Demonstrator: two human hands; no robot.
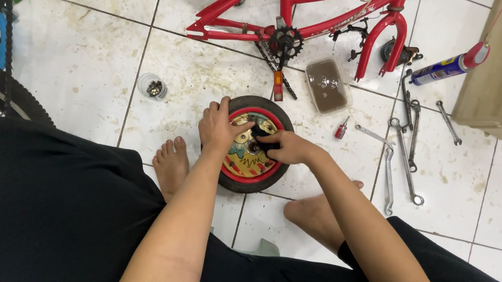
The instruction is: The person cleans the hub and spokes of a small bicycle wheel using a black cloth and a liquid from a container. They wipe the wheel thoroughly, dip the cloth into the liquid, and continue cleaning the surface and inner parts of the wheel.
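Your left hand (220, 129) lies spread over the small wheel (255, 145) flat on the stained white tile floor (79, 61) between your feet, while your right hand (284, 146) pinches something dark at its hub, hidden by your fingers. Beyond lie a red bicycle frame (314, 17), cut off above, and spanners (401, 157) at right.

Home bike-repair spot: tiled floor (85, 61), red bicycle frame (314, 17), scattered wrenches (404, 157).

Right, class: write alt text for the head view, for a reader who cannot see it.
A seated person's left hand and right hand work at the hub of a small wheel lying flat on a tiled floor. A red bike frame and wrenches lie nearby.
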